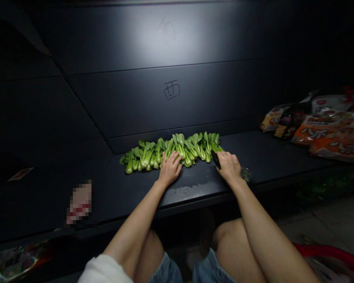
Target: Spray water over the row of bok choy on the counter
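A row of green bok choy (146, 155) lies on a dark shelf (129, 192), leaves toward the back panel and pale stem ends toward me. My left hand (170, 169) rests at the front of the row, its fingers stretched out and a little apart over the stem ends. At the right end of the row, my right hand (229, 167) is closed around a slim black object (215, 159); its exact kind does not show. Just behind my right wrist, a small clear plastic piece with something green (246, 173) sits on the shelf.
Colourful snack bags (330, 131) are piled at the right end of the shelf. A wet patch (184, 191) marks its front edge. A card (20, 173) lies at the left. On the floor at lower right stands a red-rimmed container (332, 251).
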Demonstrator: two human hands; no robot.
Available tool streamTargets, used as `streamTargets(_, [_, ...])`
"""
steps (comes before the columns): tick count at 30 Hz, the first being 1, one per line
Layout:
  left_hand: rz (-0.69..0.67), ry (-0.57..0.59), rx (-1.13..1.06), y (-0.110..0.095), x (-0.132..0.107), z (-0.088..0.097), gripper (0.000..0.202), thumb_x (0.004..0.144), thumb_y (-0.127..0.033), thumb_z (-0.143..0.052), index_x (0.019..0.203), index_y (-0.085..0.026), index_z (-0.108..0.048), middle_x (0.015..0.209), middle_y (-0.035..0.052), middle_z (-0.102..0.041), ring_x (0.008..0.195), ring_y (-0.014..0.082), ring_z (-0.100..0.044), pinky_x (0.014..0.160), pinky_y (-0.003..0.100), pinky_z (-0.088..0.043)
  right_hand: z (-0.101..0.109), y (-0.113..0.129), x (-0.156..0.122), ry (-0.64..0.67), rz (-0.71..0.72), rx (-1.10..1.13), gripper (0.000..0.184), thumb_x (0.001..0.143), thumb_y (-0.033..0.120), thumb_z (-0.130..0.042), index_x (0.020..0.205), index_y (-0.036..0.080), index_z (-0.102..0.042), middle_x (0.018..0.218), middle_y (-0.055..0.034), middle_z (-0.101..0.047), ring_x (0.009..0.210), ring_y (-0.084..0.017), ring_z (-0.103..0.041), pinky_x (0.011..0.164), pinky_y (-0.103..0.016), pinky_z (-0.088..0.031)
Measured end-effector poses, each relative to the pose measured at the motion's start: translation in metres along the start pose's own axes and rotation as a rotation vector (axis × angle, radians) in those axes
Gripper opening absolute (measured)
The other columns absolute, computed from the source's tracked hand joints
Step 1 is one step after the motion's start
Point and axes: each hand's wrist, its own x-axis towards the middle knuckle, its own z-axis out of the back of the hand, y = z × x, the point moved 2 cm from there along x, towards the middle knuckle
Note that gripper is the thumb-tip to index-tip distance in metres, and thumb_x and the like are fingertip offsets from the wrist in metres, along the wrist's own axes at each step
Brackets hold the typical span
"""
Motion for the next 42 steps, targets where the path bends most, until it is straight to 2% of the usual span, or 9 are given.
streamTargets(4, [-0.031, 0.015, -0.006, -0.005, 0.001, -0.002, 0.043, 0.096, -0.029, -0.042, 0.137, -0.022, -0.05, 0.146, 0.0112, -0.051, 0.141, 0.0254, -0.039, 0.121, 0.06, -0.005, -0.002, -0.001, -0.001, 0.03, 0.002, -0.027, 0.029, 0.078, 0.016, -0.064, 0.107, 0.013, -0.06, 0.107, -0.013, -0.068, 0.103, -0.025, -0.057, 0.084, -0.033, -0.033])
streamTargets(13, [-0.027, 0.029, -0.008, -0.006, -0.001, -0.005, 0.045, 0.096, -0.028, -0.043, 0.14, -0.023, -0.048, 0.149, 0.0105, -0.048, 0.141, 0.0253, -0.039, 0.121, 0.059, -0.007, -0.003, -0.01, -0.003, -0.014, -0.027, 0.023, 0.033, 0.077, 0.017, -0.065, 0.109, 0.015, -0.06, 0.109, -0.0119, -0.068, 0.102, -0.025, -0.056, 0.086, -0.034, -0.033])
streamTargets(19, [-0.015, 0.044, -0.011, -0.006, -0.001, -0.003, 0.045, 0.096, -0.028, -0.041, 0.141, -0.023, -0.047, 0.149, 0.0107, -0.047, 0.141, 0.0255, -0.038, 0.121, 0.059, -0.009, -0.006, -0.009, -0.005, 0.035, -0.02, -0.045, 0.03, 0.077, 0.014, -0.062, 0.107, 0.013, -0.06, 0.106, -0.0128, -0.068, 0.101, -0.024, -0.057, 0.083, -0.034, -0.031])
streamTargets(25, [-0.009, 0.047, -0.013, -0.007, -0.001, -0.001, 0.045, 0.096, -0.028, -0.04, 0.141, -0.024, -0.047, 0.149, 0.0102, -0.047, 0.142, 0.0247, -0.038, 0.121, 0.058, -0.007, -0.004, -0.015, -0.007, -0.051, -0.052, -0.035, 0.029, 0.078, 0.016, -0.06, 0.107, 0.014, -0.059, 0.1, -0.011, -0.069, 0.094, -0.024, -0.055, 0.079, -0.033, -0.03])
streamTargets(29, [-0.01, 0.044, -0.003, -0.006, -0.003, 0.002, 0.045, 0.097, -0.029, -0.039, 0.14, -0.023, -0.047, 0.149, 0.0102, -0.047, 0.142, 0.0244, -0.037, 0.121, 0.059, -0.007, -0.001, -0.012, -0.007, -0.06, -0.109, -0.034, 0.024, 0.079, 0.017, -0.059, 0.103, 0.014, -0.059, 0.097, -0.0117, -0.068, 0.092, -0.024, -0.054, 0.077, -0.034, -0.03])
streamTargets(33, [0.001, 0.032, 0.023, 0.005, -0.005, 0.01, 0.044, 0.097, -0.03, -0.039, 0.14, -0.022, -0.047, 0.15, 0.0112, -0.046, 0.143, 0.0249, -0.036, 0.121, 0.06, -0.006, 0.003, 0.001, -0.007, -0.07, -0.117, -0.017, 0.023, 0.079, 0.015, -0.059, 0.102, 0.014, -0.059, 0.098, -0.0121, -0.067, 0.094, -0.025, -0.055, 0.078, -0.034, -0.03])
streamTargets(36, [0.057, 0.005, 0.05, 0.019, -0.007, 0.018, 0.044, 0.097, -0.03, -0.039, 0.139, -0.021, -0.047, 0.15, 0.0116, -0.045, 0.143, 0.0256, -0.036, 0.12, 0.061, -0.006, 0.008, 0.02, -0.007, -0.07, -0.05, 0.028, 0.028, 0.077, 0.015, -0.06, 0.105, 0.013, -0.058, 0.104, -0.013, -0.067, 0.1, -0.026, -0.055, 0.082, -0.034, -0.031])
streamTargets(42, [0.172, -0.023, 0.1, 0.042, -0.022, 0.029, 0.044, 0.096, -0.029, -0.039, 0.139, -0.021, -0.048, 0.149, 0.0122, -0.046, 0.143, 0.0261, -0.036, 0.12, 0.061, -0.008, 0.014, 0.058, -0.004, -0.02, 0.087, 0.126, 0.026, 0.079, 0.013, -0.055, 0.106, 0.013, -0.058, 0.106, -0.0131, -0.067, 0.1, -0.026, -0.055, 0.084, -0.034, -0.031])
